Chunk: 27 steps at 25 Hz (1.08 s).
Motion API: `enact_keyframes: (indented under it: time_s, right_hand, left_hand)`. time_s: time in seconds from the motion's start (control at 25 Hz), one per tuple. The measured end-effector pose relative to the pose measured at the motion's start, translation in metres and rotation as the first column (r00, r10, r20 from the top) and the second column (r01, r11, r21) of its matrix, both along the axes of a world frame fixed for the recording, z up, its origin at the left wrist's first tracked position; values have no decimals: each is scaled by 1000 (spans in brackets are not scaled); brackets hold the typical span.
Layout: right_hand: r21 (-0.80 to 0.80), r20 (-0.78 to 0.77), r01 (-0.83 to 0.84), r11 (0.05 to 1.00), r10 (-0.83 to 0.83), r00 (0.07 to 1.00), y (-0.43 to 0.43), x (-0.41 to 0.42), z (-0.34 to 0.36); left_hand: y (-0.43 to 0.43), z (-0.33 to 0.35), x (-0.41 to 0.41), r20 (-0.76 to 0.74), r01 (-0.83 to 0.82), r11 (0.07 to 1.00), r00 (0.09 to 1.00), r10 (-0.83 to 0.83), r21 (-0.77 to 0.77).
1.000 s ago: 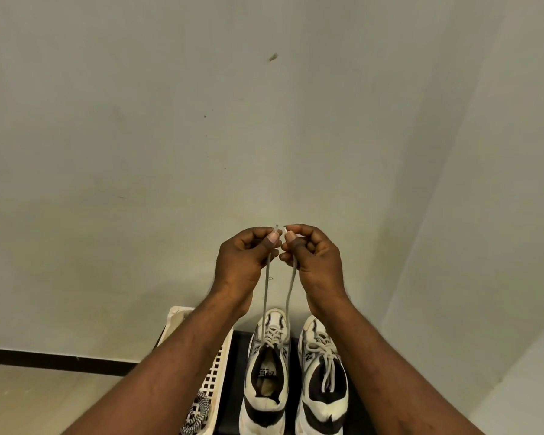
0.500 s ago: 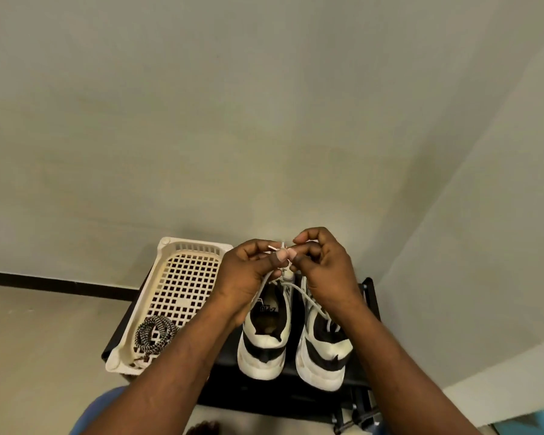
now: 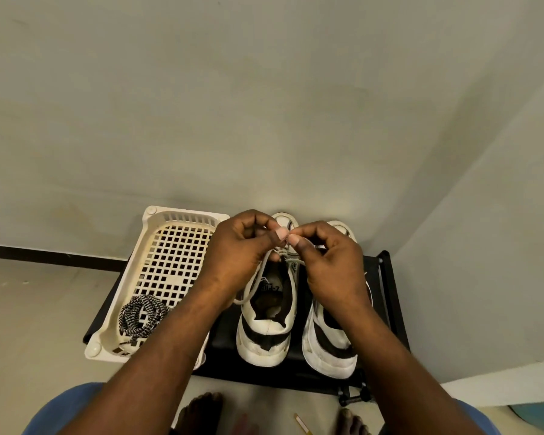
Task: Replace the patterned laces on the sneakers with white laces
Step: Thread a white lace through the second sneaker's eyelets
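Left hand (image 3: 241, 262): thumb and forefinger pinched tight on the white lace (image 3: 254, 285), the other fingers curled in; it sits over the front half of the left sneaker (image 3: 266, 337).
Right hand (image 3: 335, 271): the same pinch on another stretch of that lace, its thumb tip meeting the left thumb tip, the remaining fingers bent.
White lace: crossed through the front eyelets of the left sneaker, with a slack loop trailing down the shoe's basket side to about the collar.
Left sneaker: on the black stand (image 3: 387, 277), toe to the wall, tongue and opening in plain sight; I see no lace across the top eyelets.
Right sneaker (image 3: 327, 353): just beside its mate on the stand; the right hand covers its lacing, so I cannot tell what lace it carries or whether it is tied.
Patterned laces (image 3: 142, 313): coiled in the near corner of the cream basket (image 3: 153, 215), off both shoes as far as I can see.
Done, by my reckoning: old laces stripped out and set aside; white lacing begun on the left sneaker.
Left to do, as I judge it: run the lace up the remaining eyelets, even the ends, tie it, then check the right sneaker.
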State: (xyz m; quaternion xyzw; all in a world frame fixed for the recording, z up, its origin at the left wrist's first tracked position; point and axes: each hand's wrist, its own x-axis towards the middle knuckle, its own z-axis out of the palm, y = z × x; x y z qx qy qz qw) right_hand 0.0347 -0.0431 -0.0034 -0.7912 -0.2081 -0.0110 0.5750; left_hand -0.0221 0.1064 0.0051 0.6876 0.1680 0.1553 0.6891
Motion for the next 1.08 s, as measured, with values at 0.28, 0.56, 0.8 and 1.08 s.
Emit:
enact_keyframes:
  time_s: [0.28,0.56,0.8,1.08]
  right_hand:
    - [174,-135,-174,969,198,971,-8,11,1]
    - [237,-92,-218,947,245,965,-13,12,0]
    - [535,-149,-37,844,138,979,-5,14,3]
    - [423,-295,43,905,93,951,-33,30,12]
  left_hand:
    - [-5,1,3,-44,-15,999,999,13,-45]
    - [2,3,1,-7,57,956,998,-62,-289]
    - [0,2,1,-14,53,967,998,-59,-249]
    - [36,18,0,250,171,619,967,43,-766]
